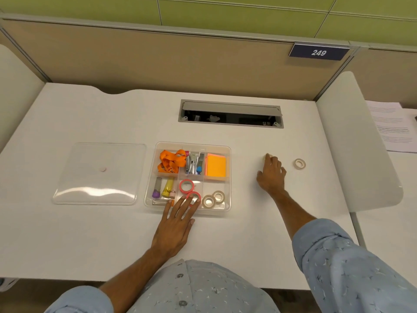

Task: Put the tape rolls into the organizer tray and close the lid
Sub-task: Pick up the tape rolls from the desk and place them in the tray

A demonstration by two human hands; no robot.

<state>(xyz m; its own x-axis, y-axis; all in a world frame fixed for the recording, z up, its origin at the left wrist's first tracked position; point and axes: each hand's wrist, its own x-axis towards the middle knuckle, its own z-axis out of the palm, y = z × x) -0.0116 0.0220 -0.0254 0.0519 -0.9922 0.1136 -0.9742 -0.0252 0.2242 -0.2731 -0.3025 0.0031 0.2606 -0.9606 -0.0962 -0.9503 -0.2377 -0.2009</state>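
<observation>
The right hand (272,175) is curling its fingers over something pale I cannot identify; 1 white tape roll (300,164) is lying flat just right of it, toward the desk's (112,233) right edge, far from the left hand (178,222), whose spread fingers are touching a pink roll (194,198) in the organizer tray (228,177).

Pink tape rolls (186,185); orange lanyard (170,160); clear tray (228,177).

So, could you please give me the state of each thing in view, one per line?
Tray: open, lid off.
Lid: flat on the desk, left of the tray.
Pink rolls: in the tray.
White rolls: two in the tray.
Loose roll: on the desk, untouched.
Left hand: fingers on a pink roll.
Right hand: on the desk, contents hidden.
</observation>
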